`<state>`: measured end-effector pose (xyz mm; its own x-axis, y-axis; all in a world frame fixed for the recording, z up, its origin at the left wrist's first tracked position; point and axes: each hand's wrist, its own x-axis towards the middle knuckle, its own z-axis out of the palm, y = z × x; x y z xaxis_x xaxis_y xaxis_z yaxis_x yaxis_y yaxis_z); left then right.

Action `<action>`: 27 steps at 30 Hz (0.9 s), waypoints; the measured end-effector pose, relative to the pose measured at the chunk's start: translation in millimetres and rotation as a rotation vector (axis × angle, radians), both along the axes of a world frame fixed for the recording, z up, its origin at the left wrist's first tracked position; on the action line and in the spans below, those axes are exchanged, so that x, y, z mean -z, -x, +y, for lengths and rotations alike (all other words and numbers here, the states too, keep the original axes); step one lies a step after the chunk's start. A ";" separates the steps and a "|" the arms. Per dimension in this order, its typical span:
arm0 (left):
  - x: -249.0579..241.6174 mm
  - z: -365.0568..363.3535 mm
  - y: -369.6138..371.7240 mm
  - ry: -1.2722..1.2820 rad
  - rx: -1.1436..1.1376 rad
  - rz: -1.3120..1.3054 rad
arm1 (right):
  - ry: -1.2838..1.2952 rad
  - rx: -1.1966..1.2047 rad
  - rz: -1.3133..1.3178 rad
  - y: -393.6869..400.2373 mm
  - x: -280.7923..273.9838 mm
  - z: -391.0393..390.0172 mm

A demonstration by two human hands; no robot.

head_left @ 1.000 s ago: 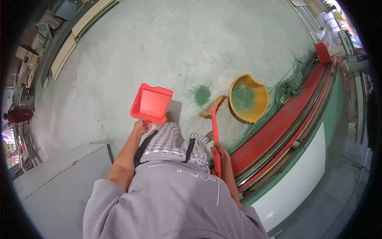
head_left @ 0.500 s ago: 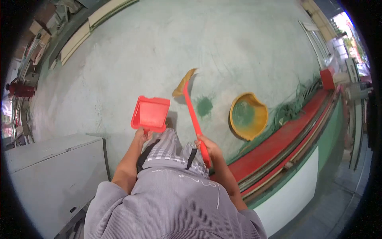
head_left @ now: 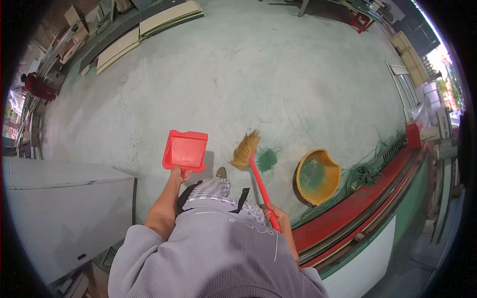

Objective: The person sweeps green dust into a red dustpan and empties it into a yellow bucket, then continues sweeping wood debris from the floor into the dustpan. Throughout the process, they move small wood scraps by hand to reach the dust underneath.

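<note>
A red dustpan point(head_left: 186, 150) is held by its handle in my left hand point(head_left: 180, 175), its pan pointing away from me above the floor. My right hand point(head_left: 276, 218) is wrapped round the red handle of a broom point(head_left: 246, 150). The broom's yellow-brown bristles are fanned out just left of a patch of green powder point(head_left: 267, 159) on the floor. To the right of that patch stands a yellow tub point(head_left: 336, 178) with a notched rim and green powder on its inside. One shoe point(head_left: 221, 173) shows between dustpan and broom.
A grey cabinet point(head_left: 64, 208) stands close on my left. Along my right runs a long red ledge point(head_left: 343, 218) with bars, and tangled green netting point(head_left: 365, 174) lies beside it. Flat panels point(head_left: 169, 20) lie at the far left; a red stool point(head_left: 360, 22) is far off.
The view has tilted up, showing more floor ahead. The broom head has swung nearer to me and turned, its bristles spreading. The dustpan stays in my left hand.
</note>
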<state>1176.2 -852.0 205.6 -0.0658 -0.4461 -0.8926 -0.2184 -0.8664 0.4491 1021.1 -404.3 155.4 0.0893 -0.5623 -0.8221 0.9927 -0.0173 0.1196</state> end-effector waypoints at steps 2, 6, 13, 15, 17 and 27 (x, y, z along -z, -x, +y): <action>-0.6 -1.4 2.1 0.005 0.020 0.012 | -0.057 0.000 0.118 -10.3 -8.4 14.6; 0.3 -0.8 12.4 -0.021 0.002 0.020 | -0.016 -0.025 0.243 -15.3 -74.8 10.4; 27.3 -12.9 15.6 -0.076 0.083 0.104 | 0.164 -0.026 0.239 0.0 -101.8 -43.3; 37.0 -17.4 14.8 -0.089 0.106 0.089 | 0.231 0.022 0.257 10.6 -94.1 -74.7; 34.9 -14.0 20.7 -0.071 0.096 0.066 | 0.151 0.097 0.020 25.1 -89.3 -107.5; 52.6 -14.2 6.4 -0.151 0.109 0.098 | 0.299 0.304 0.035 12.5 -3.5 -58.6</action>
<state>1169.7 -866.2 153.0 -0.1962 -0.2930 -0.9358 -0.2758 -0.8993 0.3394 1008.7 -462.9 158.9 -0.1423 -0.7725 -0.6188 0.9514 -0.2793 0.1298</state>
